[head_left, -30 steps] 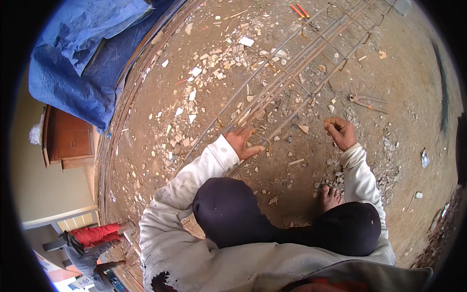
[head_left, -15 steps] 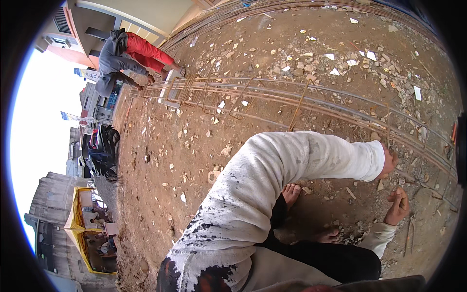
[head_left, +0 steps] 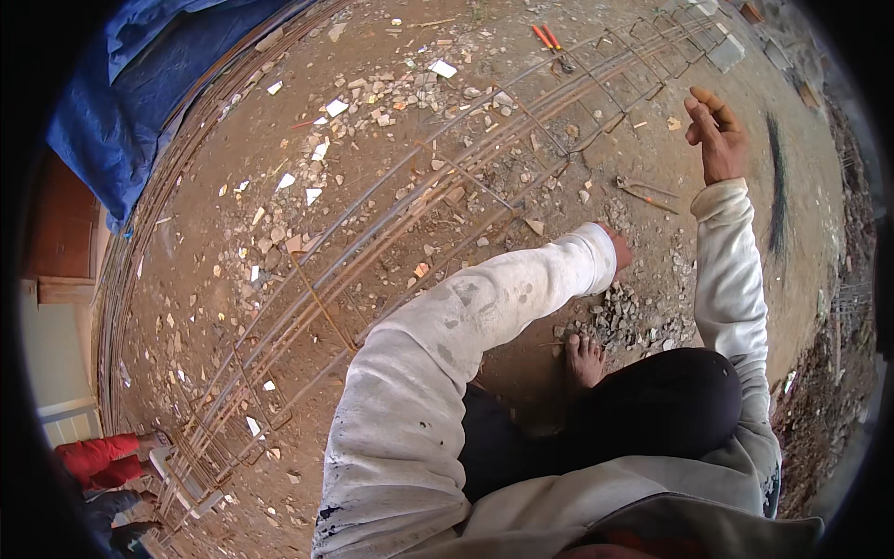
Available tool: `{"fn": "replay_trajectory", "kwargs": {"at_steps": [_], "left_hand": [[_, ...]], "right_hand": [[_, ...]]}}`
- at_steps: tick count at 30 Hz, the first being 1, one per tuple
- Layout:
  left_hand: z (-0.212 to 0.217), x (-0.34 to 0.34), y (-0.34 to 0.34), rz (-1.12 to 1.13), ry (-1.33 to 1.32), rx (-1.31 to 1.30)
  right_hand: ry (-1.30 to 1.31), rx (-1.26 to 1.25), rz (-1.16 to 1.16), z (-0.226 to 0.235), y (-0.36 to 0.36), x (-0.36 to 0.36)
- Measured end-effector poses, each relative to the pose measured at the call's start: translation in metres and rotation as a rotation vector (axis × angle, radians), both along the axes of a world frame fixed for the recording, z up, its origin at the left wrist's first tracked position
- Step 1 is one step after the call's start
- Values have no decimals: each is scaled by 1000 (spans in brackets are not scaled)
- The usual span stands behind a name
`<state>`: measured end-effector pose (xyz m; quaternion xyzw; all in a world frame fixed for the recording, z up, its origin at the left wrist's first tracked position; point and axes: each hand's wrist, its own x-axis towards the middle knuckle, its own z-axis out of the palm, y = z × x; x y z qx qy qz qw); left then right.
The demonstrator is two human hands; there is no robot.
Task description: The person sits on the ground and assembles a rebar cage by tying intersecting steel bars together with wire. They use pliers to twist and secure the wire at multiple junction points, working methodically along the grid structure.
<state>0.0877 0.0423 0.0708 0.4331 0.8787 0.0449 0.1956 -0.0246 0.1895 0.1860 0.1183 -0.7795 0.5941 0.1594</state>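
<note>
My left hand (head_left: 616, 250) is low over the ground in front of my foot, near the close side of a long rebar cage. The grey-white sleeve hides its fingers, so I cannot see whether it holds anything. The cage's rusty and grey bars (head_left: 391, 224) run diagonally from lower left to upper right, crossed by square wire stirrups. Farther right, my right hand (head_left: 719, 140) is raised with loosely bent fingers and thumb a little apart. Nothing shows in it. Pincers (head_left: 647, 194) lie on the soil between my hands and the cage. A bundle of thin dark wire (head_left: 776, 186) lies right of my right hand.
Red-handled cutters (head_left: 549, 39) rest beyond the cage. A person in red trousers (head_left: 107, 458) is at its lower-left end. Small stones (head_left: 624, 312) are piled by my bare foot (head_left: 585, 361). Long rods and a blue tarp (head_left: 130, 84) line the left.
The view has swung right, putting the other person at lower left and bringing the pincers, cutters and wire bundle into view. My right hand is now farther from my left and extended forward.
</note>
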Motion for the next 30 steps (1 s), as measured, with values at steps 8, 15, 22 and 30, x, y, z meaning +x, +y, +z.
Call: {"fn": "replay_trajectory", "kwargs": {"at_steps": [8, 15, 22, 30], "left_hand": [[14, -4, 15, 13, -4, -156], [-17, 15, -75, 465, 581, -44], [-29, 60, -154, 681, 549, 33], [14, 56, -133, 757, 508, 156]], "right_hand": [[-135, 1130, 203, -92, 73, -30], [-480, 1236, 41, -224, 134, -7], [-435, 1426, 19, -266, 153, -32], [-165, 1567, 400, -248, 181, -65]]}}
